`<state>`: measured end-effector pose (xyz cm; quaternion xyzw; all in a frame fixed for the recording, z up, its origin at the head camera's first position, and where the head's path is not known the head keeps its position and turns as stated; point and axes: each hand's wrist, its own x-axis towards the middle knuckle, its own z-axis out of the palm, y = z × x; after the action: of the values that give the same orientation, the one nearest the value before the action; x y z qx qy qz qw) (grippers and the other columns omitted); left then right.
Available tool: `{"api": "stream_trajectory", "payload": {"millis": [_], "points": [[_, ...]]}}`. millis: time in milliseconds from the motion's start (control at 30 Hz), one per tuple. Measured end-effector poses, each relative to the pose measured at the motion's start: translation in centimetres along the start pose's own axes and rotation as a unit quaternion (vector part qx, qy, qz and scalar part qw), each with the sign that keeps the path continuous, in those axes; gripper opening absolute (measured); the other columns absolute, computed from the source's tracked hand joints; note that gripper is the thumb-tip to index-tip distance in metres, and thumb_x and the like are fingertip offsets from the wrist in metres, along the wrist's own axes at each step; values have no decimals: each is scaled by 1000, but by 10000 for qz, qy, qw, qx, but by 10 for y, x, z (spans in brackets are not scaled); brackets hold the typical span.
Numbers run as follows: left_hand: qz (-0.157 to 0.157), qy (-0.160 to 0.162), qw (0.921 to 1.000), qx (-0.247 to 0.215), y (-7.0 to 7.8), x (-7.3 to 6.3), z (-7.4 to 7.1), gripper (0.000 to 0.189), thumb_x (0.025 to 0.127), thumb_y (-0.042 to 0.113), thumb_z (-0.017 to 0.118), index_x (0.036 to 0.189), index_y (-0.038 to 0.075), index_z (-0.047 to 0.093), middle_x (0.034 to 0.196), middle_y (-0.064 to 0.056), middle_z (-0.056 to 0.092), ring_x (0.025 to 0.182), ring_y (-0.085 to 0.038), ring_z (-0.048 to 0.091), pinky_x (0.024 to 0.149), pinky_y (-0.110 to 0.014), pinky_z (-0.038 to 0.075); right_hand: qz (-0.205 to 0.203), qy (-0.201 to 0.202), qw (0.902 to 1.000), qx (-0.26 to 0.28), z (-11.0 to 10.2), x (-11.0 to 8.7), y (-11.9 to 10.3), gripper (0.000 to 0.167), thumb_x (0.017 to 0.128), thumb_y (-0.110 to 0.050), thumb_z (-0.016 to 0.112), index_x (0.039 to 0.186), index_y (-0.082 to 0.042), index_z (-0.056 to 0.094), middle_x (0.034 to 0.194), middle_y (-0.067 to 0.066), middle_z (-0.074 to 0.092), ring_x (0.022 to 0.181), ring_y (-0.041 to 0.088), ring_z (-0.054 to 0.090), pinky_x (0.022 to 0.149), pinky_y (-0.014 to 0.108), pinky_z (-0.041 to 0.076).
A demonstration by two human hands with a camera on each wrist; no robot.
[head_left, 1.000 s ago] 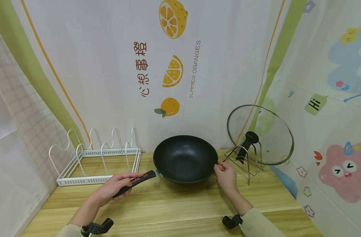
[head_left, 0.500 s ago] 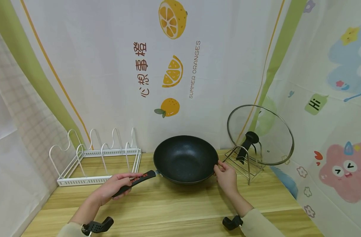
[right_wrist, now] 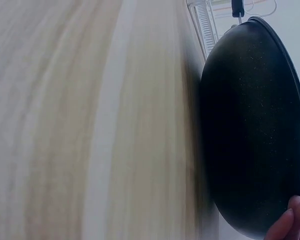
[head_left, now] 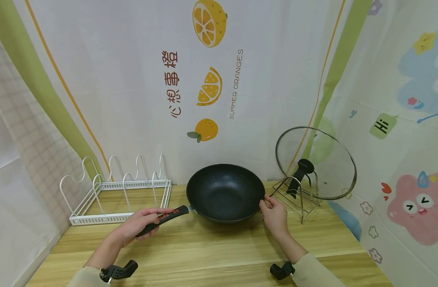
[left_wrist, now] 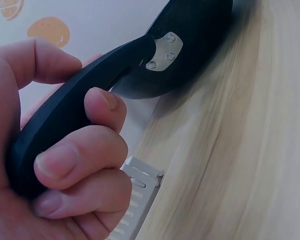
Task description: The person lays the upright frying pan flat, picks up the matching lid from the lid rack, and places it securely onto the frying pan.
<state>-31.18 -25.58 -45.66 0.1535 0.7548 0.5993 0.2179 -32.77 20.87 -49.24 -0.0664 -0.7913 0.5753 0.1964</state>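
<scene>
A black wok point(head_left: 224, 193) is at the back middle of the wooden table, its inside tilted toward me. My left hand point(head_left: 138, 227) grips its black handle point(head_left: 168, 216), fingers curled round underneath as the left wrist view shows. A riveted metal bracket point(left_wrist: 166, 52) joins handle and wok. At the opposite side, my right hand point(head_left: 274, 215) pinches the wok's rim. In the right wrist view the fingertips point(right_wrist: 285, 225) touch the edge of the dark outer wall. Part of the wok's underside is in shadow.
A white rack point(head_left: 120, 217) with upright wire loops stands at the back left. To the right, a small metal stand point(head_left: 301, 199) holds a glass lid point(head_left: 330, 159) with a black knob, close to my right hand. A printed cloth point(head_left: 133, 99) hangs behind the table point(head_left: 219, 255).
My left hand and the near end of the handle have risen very slightly. The wok's bowl and my right hand have stayed almost still.
</scene>
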Motion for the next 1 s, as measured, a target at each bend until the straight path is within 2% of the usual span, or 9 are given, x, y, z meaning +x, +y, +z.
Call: {"api": "stream_trajectory", "payload": {"millis": [267,733,1000], "points": [[93,-55,9999,44,1,2,-2,56,102,9,52,158,3,57,72,0,60,52,-6,44,47,-18,36,-31,55,10000,-77,0,-1,0,43,102,-12,71,138,11,70,69,2,71,51,10,58,49,21,47],[109,-82,9998,123,2,3,-4,56,103,11,51,159,4,56,74,0,58,53,-6,43,48,-19,36,-26,12,10000,-90,-1,-3,0,43,102,-12,71,139,11,69,71,11,73,49,7,55,48,21,44],[26,-29,9999,138,2,3,-5,57,102,11,52,159,5,56,76,-1,59,55,-7,46,48,-19,38,-104,28,9999,-126,-1,-5,0,43,103,-10,69,139,12,68,79,23,76,50,5,55,48,20,44]]}}
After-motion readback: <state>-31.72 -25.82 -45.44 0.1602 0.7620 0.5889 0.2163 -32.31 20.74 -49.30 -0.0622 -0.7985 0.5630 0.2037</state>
